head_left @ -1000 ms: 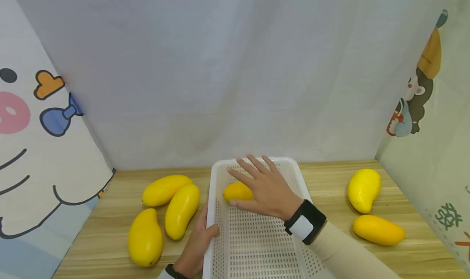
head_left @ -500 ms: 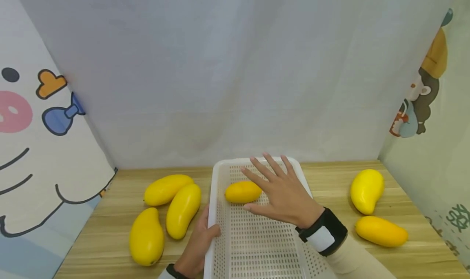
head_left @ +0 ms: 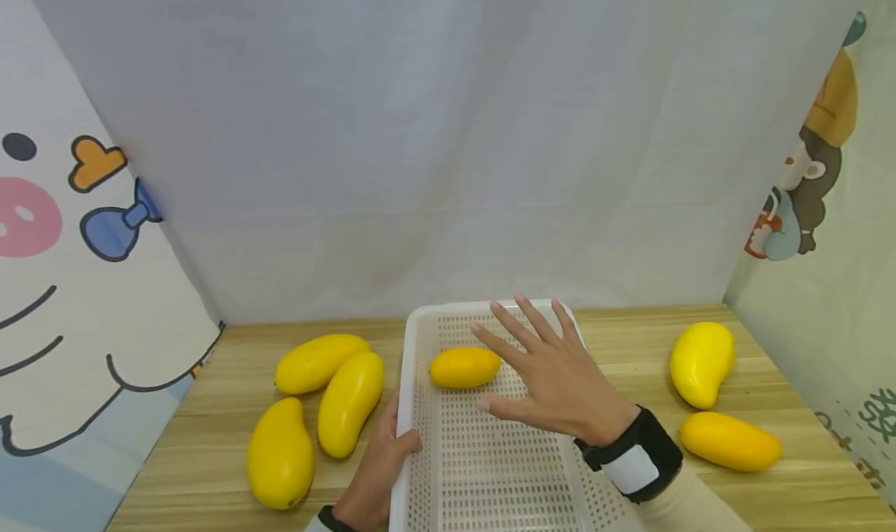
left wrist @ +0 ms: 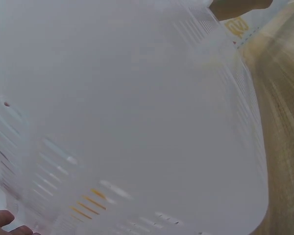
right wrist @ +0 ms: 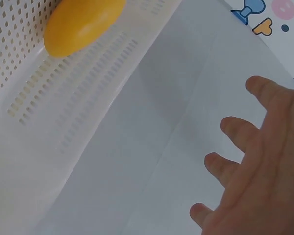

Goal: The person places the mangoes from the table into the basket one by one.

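Note:
A white perforated plastic basket stands tilted at the middle of the table, its side wall filling most of the left wrist view. My left hand grips its left rim, thumb over the edge. Inside, near the far end, lies one yellow mango; the right wrist view shows the same mango against the basket's wall. My right hand is spread with straight fingers over the basket's right side, holding nothing. In the right wrist view the fingers point apart from the mango.
Left of the basket several mangoes lie on the wooden table: a far one, a middle one and a near one. On the right are an upper mango and a lower mango. A pale curtain hangs behind.
My right hand has drawn back to the right, away from the mango in the basket, which now shows whole. My left hand keeps its grip on the rim.

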`<act>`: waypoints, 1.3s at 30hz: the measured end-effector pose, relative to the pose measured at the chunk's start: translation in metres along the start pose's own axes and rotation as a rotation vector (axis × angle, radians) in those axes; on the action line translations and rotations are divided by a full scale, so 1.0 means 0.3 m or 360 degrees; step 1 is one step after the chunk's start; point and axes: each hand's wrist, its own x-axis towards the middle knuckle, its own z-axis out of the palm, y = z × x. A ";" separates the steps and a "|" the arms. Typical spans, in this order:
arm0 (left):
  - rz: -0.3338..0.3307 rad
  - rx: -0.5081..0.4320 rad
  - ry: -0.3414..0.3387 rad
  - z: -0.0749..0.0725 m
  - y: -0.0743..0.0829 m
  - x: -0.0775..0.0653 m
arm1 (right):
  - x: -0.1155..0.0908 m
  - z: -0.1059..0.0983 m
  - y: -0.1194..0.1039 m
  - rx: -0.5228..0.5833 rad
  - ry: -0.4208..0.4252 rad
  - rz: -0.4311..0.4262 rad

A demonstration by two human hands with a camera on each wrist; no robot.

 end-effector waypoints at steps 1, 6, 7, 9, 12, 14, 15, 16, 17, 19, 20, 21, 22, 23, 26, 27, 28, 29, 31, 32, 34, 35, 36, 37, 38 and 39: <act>-0.0002 -0.0003 0.0001 0.000 0.000 0.000 | -0.004 -0.003 0.000 0.0000 -0.0016 0.0008; -0.0011 0.0009 0.0021 -0.001 -0.001 -0.002 | -0.019 -0.021 0.001 -0.0005 -0.0060 0.0047; -0.0012 0.0015 0.0028 -0.001 -0.001 -0.002 | -0.022 -0.026 0.002 -0.0005 -0.0057 0.0051; -0.0015 0.0020 0.0032 -0.001 -0.001 -0.003 | -0.027 -0.038 0.003 -0.0008 -0.0045 0.0057; 0.0001 0.0046 0.0039 -0.004 -0.003 -0.006 | -0.033 -0.054 0.004 -0.0010 -0.0012 0.0056; 0.0022 0.0047 0.0028 -0.006 -0.003 -0.006 | -0.039 -0.068 0.007 -0.0012 -0.0003 0.0064; 0.0034 0.0047 0.0023 -0.006 -0.004 -0.006 | -0.043 -0.075 0.009 -0.0010 0.0006 0.0069; 0.0043 0.0050 0.0021 -0.006 -0.004 -0.005 | -0.047 -0.082 0.012 -0.0010 0.0014 0.0075; 0.0051 0.0046 0.0016 -0.006 -0.005 -0.004 | -0.052 -0.089 0.016 -0.0010 0.0019 0.0084; 0.0060 0.0035 0.0009 -0.006 -0.005 -0.003 | -0.066 -0.102 0.025 -0.0013 0.0040 0.0102; 0.0061 0.0025 0.0001 -0.005 -0.005 -0.004 | -0.075 -0.109 0.030 -0.0013 0.0051 0.0114; 0.0062 0.0021 -0.0003 -0.006 -0.006 -0.004 | -0.085 -0.116 0.036 -0.0013 0.0068 0.0129; 0.0063 0.0024 -0.0005 -0.006 -0.006 -0.004 | -0.095 -0.123 0.043 -0.0014 0.0080 0.0143; 0.0067 0.0021 -0.0015 -0.006 -0.005 -0.005 | -0.107 -0.129 0.050 -0.0009 0.0098 0.0157; 0.0078 0.0002 -0.0044 -0.006 -0.002 -0.005 | -0.138 -0.150 0.069 0.0000 0.0140 0.0204; 0.0081 0.0005 -0.0045 -0.005 -0.001 -0.004 | -0.146 -0.156 0.074 0.0003 0.0149 0.0217; 0.0084 0.0007 -0.0049 -0.006 0.001 -0.004 | -0.153 -0.162 0.078 0.0005 0.0154 0.0226; 0.0085 0.0003 -0.0053 -0.006 0.002 -0.004 | -0.158 -0.167 0.081 0.0008 0.0160 0.0234; 0.0087 -0.0014 -0.0061 -0.008 0.003 -0.004 | -0.166 -0.174 0.085 0.0014 0.0158 0.0247; 0.0085 -0.0021 -0.0063 -0.009 0.003 -0.004 | -0.170 -0.176 0.087 0.0015 0.0161 0.0250; 0.0082 -0.0043 -0.0072 -0.010 0.002 -0.005 | -0.180 -0.178 0.089 0.0016 0.0169 0.0257; 0.0080 -0.0056 -0.0076 -0.010 0.001 -0.005 | -0.185 -0.179 0.090 0.0018 0.0174 0.0262; 0.0082 -0.0060 -0.0078 -0.011 -0.001 -0.006 | -0.190 -0.181 0.090 0.0021 0.0177 0.0267; 0.0080 -0.0063 -0.0078 -0.011 -0.002 -0.006 | -0.196 -0.183 0.092 0.0022 0.0179 0.0275; 0.0081 -0.0053 -0.0073 -0.011 -0.003 -0.007 | -0.202 -0.185 0.094 0.0026 0.0179 0.0289; 0.0082 -0.0049 -0.0070 -0.010 -0.003 -0.008 | -0.208 -0.188 0.096 0.0030 0.0177 0.0303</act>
